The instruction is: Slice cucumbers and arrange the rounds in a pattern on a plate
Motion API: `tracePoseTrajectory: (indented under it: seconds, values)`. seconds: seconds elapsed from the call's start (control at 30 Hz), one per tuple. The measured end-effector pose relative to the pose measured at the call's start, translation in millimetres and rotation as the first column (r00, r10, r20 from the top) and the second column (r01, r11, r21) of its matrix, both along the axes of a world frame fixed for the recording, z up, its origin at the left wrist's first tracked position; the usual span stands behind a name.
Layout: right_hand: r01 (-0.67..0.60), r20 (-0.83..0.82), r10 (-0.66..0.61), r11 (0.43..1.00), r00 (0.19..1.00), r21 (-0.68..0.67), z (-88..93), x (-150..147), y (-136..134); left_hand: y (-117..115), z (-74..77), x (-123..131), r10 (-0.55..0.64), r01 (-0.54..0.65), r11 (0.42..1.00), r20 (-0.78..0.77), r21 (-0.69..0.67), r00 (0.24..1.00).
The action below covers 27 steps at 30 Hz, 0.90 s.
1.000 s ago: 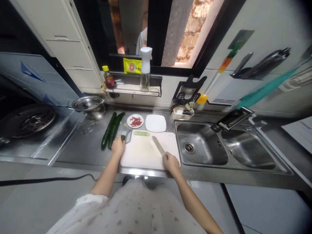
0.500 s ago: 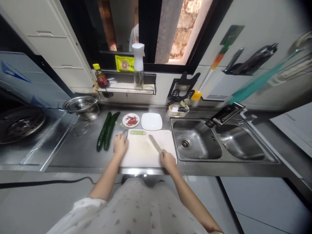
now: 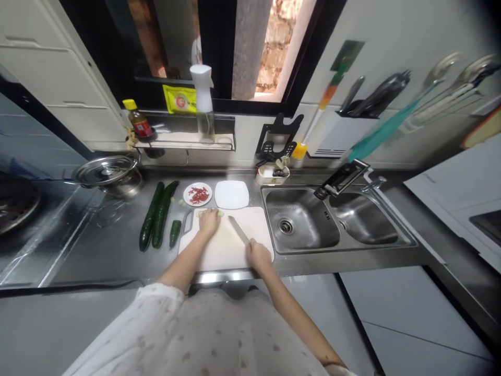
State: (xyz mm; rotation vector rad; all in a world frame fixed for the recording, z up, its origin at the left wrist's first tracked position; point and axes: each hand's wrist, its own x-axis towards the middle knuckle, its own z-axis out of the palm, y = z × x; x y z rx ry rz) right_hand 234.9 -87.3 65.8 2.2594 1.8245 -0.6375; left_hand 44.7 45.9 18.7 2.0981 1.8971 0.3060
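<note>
My left hand (image 3: 209, 222) lies over a row of cucumber slices (image 3: 220, 213) near the far edge of the white cutting board (image 3: 223, 253). Its fingers look stretched out on top and cover most of the row. My right hand (image 3: 259, 256) is closed around the handle of a kitchen knife (image 3: 238, 230), whose blade slants away to the far left over the board. A short cucumber piece (image 3: 175, 233) sits on the counter just left of the board. Farther left, two whole cucumbers (image 3: 157, 216) lie side by side.
Behind the board stand a white plate with chopped red bits (image 3: 188, 194) and a bare white square plate (image 3: 231, 195). A double sink (image 3: 301, 222) is on the right, a lidded steel pot (image 3: 113, 177) at the left. A spice shelf (image 3: 180, 144) hangs behind.
My left hand has moved right from the board's left edge onto the slices. The short cucumber piece now shows on the counter. My right hand still holds the knife; the view has shifted.
</note>
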Motion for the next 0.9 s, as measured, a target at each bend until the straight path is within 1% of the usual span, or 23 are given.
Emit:
tracePoseTrajectory:
  seconds: [0.13,0.27,0.37,0.47,0.53,0.57,0.63,0.73,0.83,0.9]
  values:
    - [-0.003,0.004,0.003,1.0,1.0,0.01,-0.7,0,1,5,-1.7,4,-0.007,0.007,1.0,-0.062,0.0,0.998]
    - [0.0,0.002,0.0,1.0,1.0,-0.015,2.1,0,2,6,-3.2,5,-0.013,0.013,1.0,-0.068,0.001,0.998]
    - [-0.001,-0.005,0.001,1.0,1.0,-0.024,4.4,0,3,6,-3.5,5,-0.013,0.014,1.0,-0.028,0.023,1.0]
    - [-0.003,-0.008,0.003,0.999,1.0,-0.033,5.7,0,4,6,-3.3,5,-0.027,0.024,0.999,0.046,0.048,0.999]
    - [-0.01,-0.008,0.009,0.999,1.0,-0.036,6.3,0,4,6,-3.1,6,-0.017,0.013,0.999,0.1,0.041,0.995]
    - [-0.014,-0.008,0.014,0.999,1.0,-0.037,6.5,0,4,6,-3.1,7,0.001,-0.004,1.0,0.13,0.028,0.991]
    - [-0.02,-0.005,0.019,0.999,1.0,-0.038,6.9,0,4,7,-2.9,6,0.073,-0.07,0.997,0.203,-0.021,0.977]
    - [-0.016,-0.007,0.015,0.999,1.0,-0.044,7.0,0,4,6,-1.5,3,0.196,-0.162,0.979,0.334,-0.127,0.922]
    - [-0.016,-0.016,0.016,0.999,1.0,-0.032,6.6,1,5,-1,0.2,-4,0.249,-0.158,0.958,0.425,-0.237,0.87]
    - [-0.019,-0.02,0.018,1.0,1.0,-0.02,6.0,1,5,-8,0.1,-10,0.251,-0.135,0.951,0.435,-0.279,0.865]
